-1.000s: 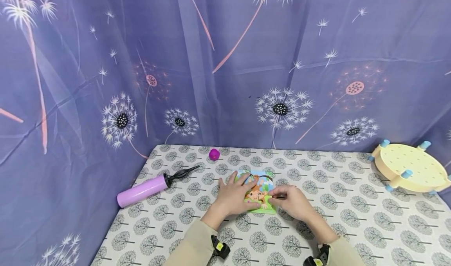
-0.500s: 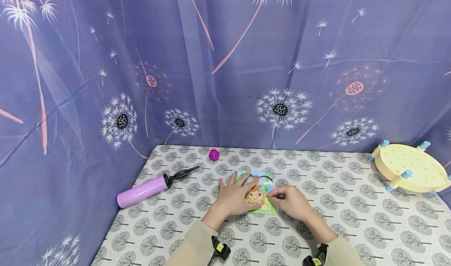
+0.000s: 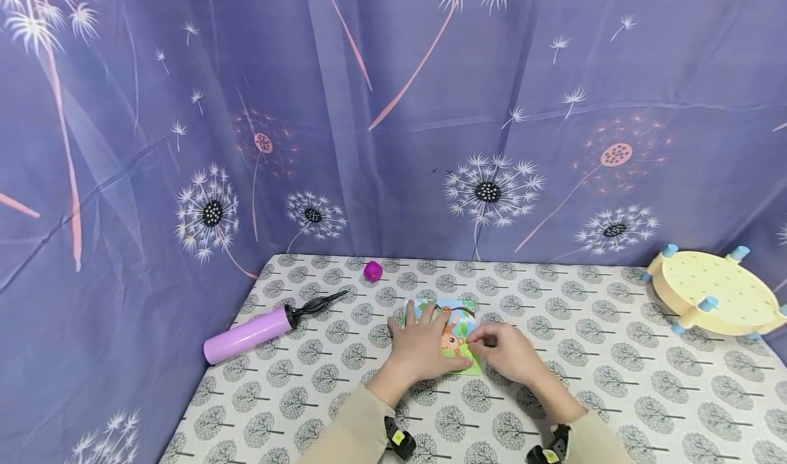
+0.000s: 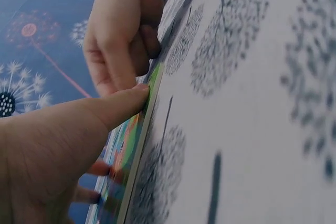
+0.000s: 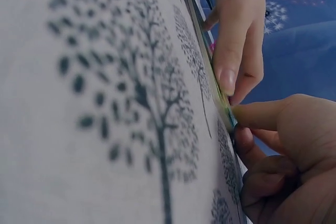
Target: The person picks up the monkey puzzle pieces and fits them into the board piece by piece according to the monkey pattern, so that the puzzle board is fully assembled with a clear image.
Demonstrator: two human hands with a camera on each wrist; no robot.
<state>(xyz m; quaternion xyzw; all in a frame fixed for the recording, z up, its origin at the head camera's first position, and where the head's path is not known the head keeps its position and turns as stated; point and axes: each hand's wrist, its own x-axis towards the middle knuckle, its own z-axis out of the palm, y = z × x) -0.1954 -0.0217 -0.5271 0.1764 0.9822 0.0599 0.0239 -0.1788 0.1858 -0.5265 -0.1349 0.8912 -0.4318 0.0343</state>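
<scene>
A flat jigsaw puzzle (image 3: 462, 328) with a cartoon monkey on a green and blue ground lies on the table. My left hand (image 3: 421, 349) rests spread over its left and lower part, covering much of the picture. In the left wrist view the left thumb lies across the puzzle's near edge (image 4: 137, 139). My right hand (image 3: 505, 355) is at the right edge, index finger and thumb pinching there, other fingers curled. The right wrist view shows those fingertips (image 5: 239, 113) at the thin edge, close to the left thumb. Whether they hold a separate piece is hidden.
A purple hand pump (image 3: 249, 335) with a black nozzle lies at the left. A small magenta ball-like object (image 3: 372, 271) sits at the back. A yellow oval stand (image 3: 716, 290) with blue-tipped legs is at the right. A patterned curtain (image 3: 393, 143) hangs behind the table.
The left hand has slid right over the puzzle, covering more of the monkey. The light green bit by the right fingertips a second ago now lies level with the picture. The right hand barely moved.
</scene>
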